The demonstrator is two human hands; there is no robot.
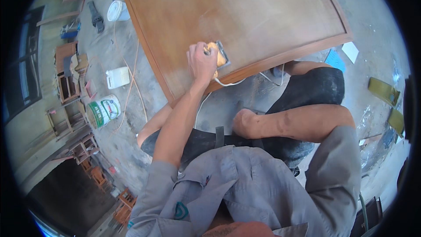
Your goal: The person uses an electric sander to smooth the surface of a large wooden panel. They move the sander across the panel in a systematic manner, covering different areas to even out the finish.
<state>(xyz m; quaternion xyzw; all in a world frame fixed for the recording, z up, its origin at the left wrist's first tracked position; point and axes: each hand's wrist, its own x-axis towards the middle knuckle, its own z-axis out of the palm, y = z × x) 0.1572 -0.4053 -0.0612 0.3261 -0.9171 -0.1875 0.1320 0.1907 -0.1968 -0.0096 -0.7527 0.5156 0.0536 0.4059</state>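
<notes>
My left hand is wrapped round the yellow body of a power sander. The sander's dark rectangular base rests on a brown wooden panel with a raised frame, close to the edge nearest me. A pale cord runs from the sander over that edge and down under the panel. My right hand is closed in a fist between my knees, apart from the panel. Its fingers are mostly turned away, so what they hold, if anything, is hidden.
On the concrete floor to the left stand a white bucket, a white jug and a green-and-white bucket. Hoses trail beside them. Wooden frames line the left wall. Blue sheets and olive pieces lie at right.
</notes>
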